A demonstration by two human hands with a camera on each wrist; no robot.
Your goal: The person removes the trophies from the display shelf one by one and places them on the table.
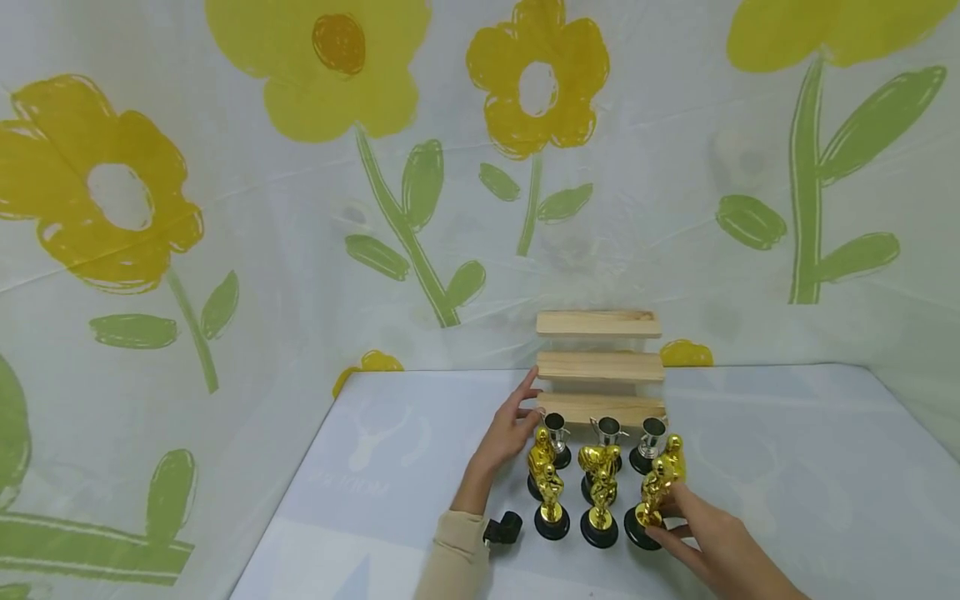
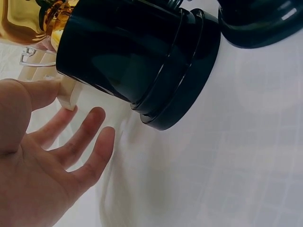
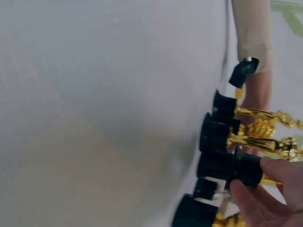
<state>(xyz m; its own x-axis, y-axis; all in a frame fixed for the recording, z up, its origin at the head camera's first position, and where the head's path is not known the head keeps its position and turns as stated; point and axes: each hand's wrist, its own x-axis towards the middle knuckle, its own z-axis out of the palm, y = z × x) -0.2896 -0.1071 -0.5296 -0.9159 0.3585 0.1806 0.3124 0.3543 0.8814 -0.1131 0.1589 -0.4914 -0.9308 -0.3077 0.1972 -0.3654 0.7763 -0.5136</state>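
My right hand (image 1: 720, 529) grips the front right gold figure trophy (image 1: 655, 487). In the right wrist view, thumb and fingers pinch its black base (image 3: 248, 169). Several trophies stand in rows beside it: gold figures on black bases, such as the front left one (image 1: 551, 492), and silver cups (image 1: 609, 429) behind them. My left hand (image 1: 504, 437), fingers spread, touches the left end of a three-tier wooden shelf (image 1: 600, 365). A black trophy base (image 2: 137, 61) fills the upper left wrist view, near the left hand (image 2: 42, 165), and hides part of the shelf.
A white-covered table (image 1: 390, 467) bears everything. A curtain with yellow flowers (image 1: 536, 87) hangs behind the shelf. At the left sleeve (image 1: 457, 542) sits a small black device (image 1: 504, 528), close to the front left trophy.
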